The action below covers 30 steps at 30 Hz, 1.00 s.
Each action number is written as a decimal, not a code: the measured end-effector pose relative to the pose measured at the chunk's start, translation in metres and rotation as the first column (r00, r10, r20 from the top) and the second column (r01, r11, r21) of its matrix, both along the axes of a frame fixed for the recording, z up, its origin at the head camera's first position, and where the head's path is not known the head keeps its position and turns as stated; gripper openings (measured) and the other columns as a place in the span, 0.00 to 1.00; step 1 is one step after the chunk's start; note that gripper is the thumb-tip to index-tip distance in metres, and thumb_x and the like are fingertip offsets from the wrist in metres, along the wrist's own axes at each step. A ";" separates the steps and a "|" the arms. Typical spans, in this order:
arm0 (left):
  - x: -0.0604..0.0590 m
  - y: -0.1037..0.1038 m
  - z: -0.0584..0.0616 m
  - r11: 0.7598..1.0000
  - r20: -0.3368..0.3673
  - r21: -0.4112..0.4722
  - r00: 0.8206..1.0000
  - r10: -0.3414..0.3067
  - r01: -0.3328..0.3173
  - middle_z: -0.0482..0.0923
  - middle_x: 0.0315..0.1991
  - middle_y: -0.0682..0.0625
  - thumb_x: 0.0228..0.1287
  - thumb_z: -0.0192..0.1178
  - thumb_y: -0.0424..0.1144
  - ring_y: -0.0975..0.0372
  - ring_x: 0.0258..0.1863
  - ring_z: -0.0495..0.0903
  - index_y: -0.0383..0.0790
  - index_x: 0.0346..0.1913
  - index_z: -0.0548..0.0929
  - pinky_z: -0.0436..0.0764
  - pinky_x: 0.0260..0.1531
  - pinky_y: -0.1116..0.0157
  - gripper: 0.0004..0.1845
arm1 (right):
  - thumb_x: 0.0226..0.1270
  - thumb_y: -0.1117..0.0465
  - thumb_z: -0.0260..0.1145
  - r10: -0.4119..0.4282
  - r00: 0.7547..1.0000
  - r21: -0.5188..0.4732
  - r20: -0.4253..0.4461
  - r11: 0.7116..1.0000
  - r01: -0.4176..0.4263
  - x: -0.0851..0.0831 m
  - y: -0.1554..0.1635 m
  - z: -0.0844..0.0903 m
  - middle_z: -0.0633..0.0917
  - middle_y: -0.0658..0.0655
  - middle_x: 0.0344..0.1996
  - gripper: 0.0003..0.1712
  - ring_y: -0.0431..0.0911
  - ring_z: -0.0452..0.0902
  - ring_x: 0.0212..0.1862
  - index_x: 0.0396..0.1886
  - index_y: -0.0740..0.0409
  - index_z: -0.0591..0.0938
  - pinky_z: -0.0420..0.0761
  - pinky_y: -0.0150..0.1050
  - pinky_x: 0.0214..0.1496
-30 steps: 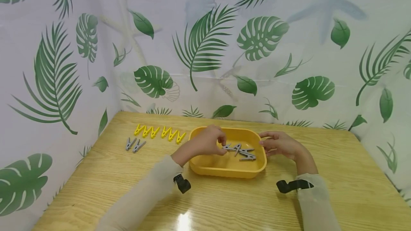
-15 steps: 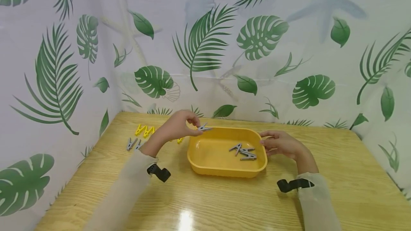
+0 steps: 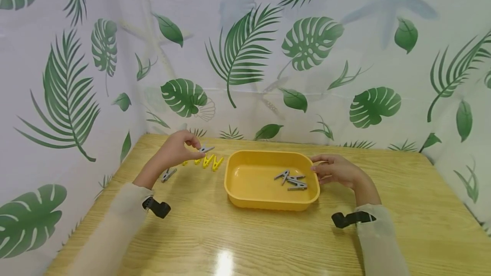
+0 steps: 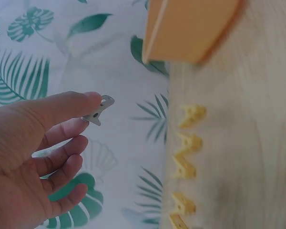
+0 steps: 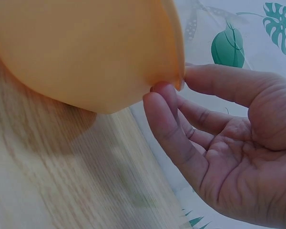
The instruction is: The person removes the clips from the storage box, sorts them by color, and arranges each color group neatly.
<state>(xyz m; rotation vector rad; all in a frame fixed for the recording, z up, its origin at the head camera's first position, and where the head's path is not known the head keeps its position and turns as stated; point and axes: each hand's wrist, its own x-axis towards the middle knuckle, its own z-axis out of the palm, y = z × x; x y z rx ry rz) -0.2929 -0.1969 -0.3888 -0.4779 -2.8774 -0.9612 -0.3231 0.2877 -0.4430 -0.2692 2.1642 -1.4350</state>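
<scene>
L hand (image 3: 174,146) pinches a grey clip (image 4: 100,112) btwn thumb & finger, up off the desk (image 3: 268,237), L of the orangey tub (image 3: 264,204) & well apart from it. R hand (image 3: 339,171) grips the tub's R rim w/ thumb & fingers. A few loose grey clips (image 3: 297,186) lie inside the tub, bunched to the R. Yellow clips (image 3: 217,164) sit in a row on the desk nr the L hand, some part hid. 1 spare grey clip (image 3: 168,176) is on the desk, just by the L hand. Leafy cloth (image 3: 249,110) hangs behind.
</scene>
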 end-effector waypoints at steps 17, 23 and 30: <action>0.006 -0.044 -0.025 0.983 0.119 -0.178 0.990 0.072 -0.050 0.77 0.31 0.45 0.55 0.77 0.41 0.58 0.31 0.69 0.39 0.28 0.81 0.68 0.33 0.62 0.13 | 0.75 0.55 0.64 0.002 1.000 -0.009 0.004 1.000 -0.002 0.000 0.001 -0.001 0.86 0.53 0.43 0.34 0.46 0.82 0.42 0.73 0.69 0.67 0.87 0.43 0.50; 0.008 -0.049 -0.031 0.978 0.155 -0.199 0.983 0.101 -0.069 0.78 0.31 0.47 0.57 0.76 0.41 0.58 0.30 0.71 0.39 0.28 0.82 0.71 0.32 0.62 0.13 | 0.76 0.56 0.63 0.004 1.000 -0.014 0.006 1.000 -0.004 0.000 0.001 0.000 0.86 0.53 0.43 0.34 0.46 0.82 0.42 0.73 0.69 0.66 0.87 0.42 0.50; 0.013 -0.051 -0.037 0.969 0.198 -0.226 0.970 0.141 -0.095 0.77 0.28 0.49 0.58 0.75 0.42 0.59 0.28 0.72 0.39 0.28 0.82 0.71 0.30 0.64 0.13 | 0.75 0.55 0.64 -0.003 1.000 -0.015 0.010 1.000 0.003 0.001 -0.001 0.002 0.86 0.52 0.44 0.34 0.46 0.82 0.42 0.72 0.70 0.67 0.87 0.43 0.50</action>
